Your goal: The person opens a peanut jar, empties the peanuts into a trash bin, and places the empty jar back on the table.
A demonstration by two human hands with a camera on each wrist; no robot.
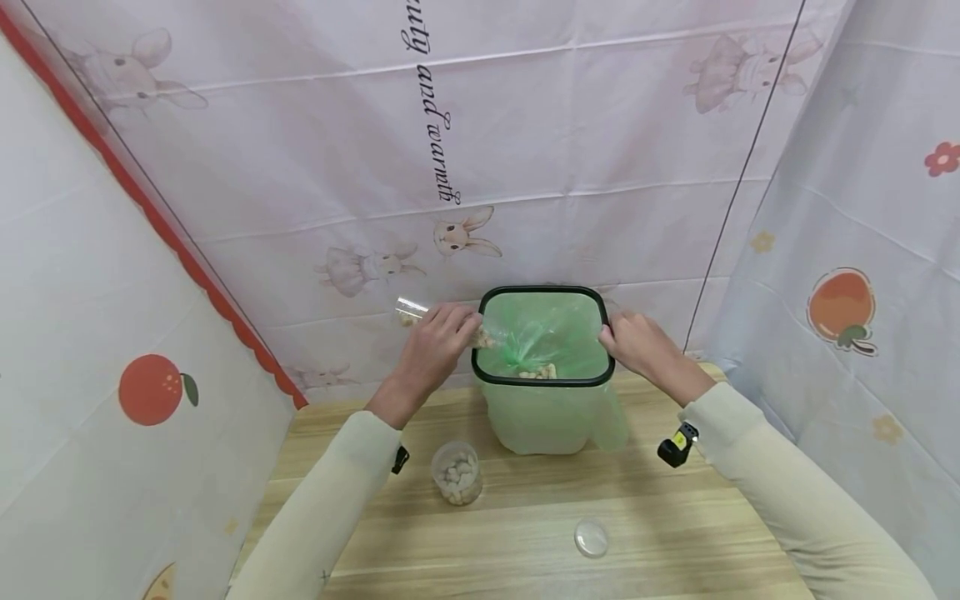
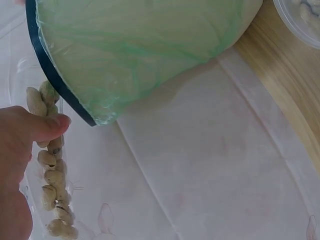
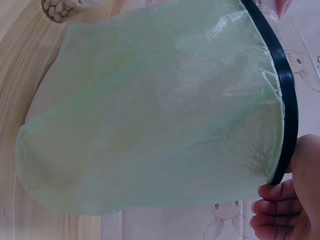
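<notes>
My left hand [image 1: 441,337] grips a clear plastic jar [image 1: 409,310], tipped nearly sideways at the left rim of a bin. Shelled-looking tan nuts, like peanuts in their shells [image 2: 59,200], lie along the jar's lower side in the left wrist view. The bin [image 1: 543,417] is pale, lined with a thin green bag [image 1: 573,329], and topped by a black rim [image 1: 543,382]. Several nuts [image 1: 542,372] rest inside the bag. At the opposite side, my right hand [image 1: 641,343] holds the black rim, its fingers curled at the edge in the right wrist view.
Another clear jar [image 1: 456,475], uncovered and holding nuts, stands on the wooden table [image 1: 517,533] in front of the bin. A round clear lid [image 1: 591,538] lies to its right. Behind the bin hangs a printed cloth [image 1: 555,225], with more cloth on both sides.
</notes>
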